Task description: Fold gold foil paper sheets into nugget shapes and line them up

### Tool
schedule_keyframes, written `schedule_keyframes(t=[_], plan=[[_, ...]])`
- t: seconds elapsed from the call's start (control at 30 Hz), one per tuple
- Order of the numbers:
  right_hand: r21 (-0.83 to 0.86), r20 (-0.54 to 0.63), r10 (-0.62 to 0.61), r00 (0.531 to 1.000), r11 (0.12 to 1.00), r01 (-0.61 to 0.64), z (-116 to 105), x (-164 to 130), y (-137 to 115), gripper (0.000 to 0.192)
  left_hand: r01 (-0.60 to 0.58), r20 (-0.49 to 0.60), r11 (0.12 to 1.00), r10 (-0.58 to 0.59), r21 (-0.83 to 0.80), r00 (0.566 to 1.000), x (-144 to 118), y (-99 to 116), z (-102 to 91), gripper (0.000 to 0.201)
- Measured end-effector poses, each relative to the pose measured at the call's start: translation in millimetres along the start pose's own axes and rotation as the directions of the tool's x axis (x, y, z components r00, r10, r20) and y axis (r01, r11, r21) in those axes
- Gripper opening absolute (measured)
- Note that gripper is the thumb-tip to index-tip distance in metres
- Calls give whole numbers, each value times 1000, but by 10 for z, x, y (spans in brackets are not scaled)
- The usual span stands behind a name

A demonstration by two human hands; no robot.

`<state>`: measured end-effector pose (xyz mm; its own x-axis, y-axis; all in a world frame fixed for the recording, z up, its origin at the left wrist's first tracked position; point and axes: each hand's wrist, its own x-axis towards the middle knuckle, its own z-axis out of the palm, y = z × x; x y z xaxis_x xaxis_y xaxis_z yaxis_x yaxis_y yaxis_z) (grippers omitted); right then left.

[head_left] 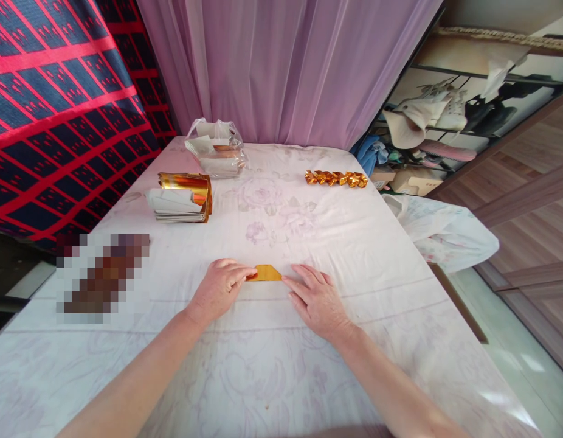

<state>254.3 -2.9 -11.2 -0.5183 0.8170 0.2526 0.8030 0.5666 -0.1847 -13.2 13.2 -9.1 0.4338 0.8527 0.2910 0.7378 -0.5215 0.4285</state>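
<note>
A small folded gold paper (pixel 264 273) lay flat on the cloth-covered surface (pixel 354 243), its long axis running left to right, directly between the two hands. The left hand (pixel 220 287) pinched the paper's left end with its fingertips; the right hand (pixel 314 298) lay flat, unclenched, fingertips touching the right end. Both were equally near. Beyond the paper sat a stack of gold foil sheets (pixel 183 196).

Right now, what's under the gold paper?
The gold paper lies flat on the white tablecloth, left hand pressing its end. Whatever is beneath the paper is covered.
</note>
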Motion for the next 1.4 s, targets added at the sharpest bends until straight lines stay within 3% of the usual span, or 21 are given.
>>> schedule_keyframes(t=[0.2,0.33,0.47,0.73,0.93,1.0,1.13,1.4], plan=[[46,-43,-34,998,998,36,-41,47,-27,35,-51,72,964,34,260,997,-138,204,-56,41],[121,-118,-91,989,987,105,-82,173,-125,34,-60,79,952,38,301,996,-175,245,-50,40],[319,-130,-94,987,939,132,-25,411,-231,34,-53,73,956,33,290,997,-167,234,-36,38],[504,33,126,991,855,-126,194,710,-244,21,-95,15,937,96,335,995,-259,244,-95,35],[442,122,264,957,849,-290,173,748,-387,6,-86,-8,946,93,313,996,-333,219,-164,33],[372,116,304,946,870,-325,165,773,-460,11,-74,-18,955,83,288,996,-328,216,-157,33],[262,141,326,935,898,-353,152,819,-546,21,-45,-21,971,51,234,998,-297,227,-143,30],[243,185,359,915,885,-397,166,867,-510,5,-44,-21,973,50,228,999,-276,249,-142,29]])
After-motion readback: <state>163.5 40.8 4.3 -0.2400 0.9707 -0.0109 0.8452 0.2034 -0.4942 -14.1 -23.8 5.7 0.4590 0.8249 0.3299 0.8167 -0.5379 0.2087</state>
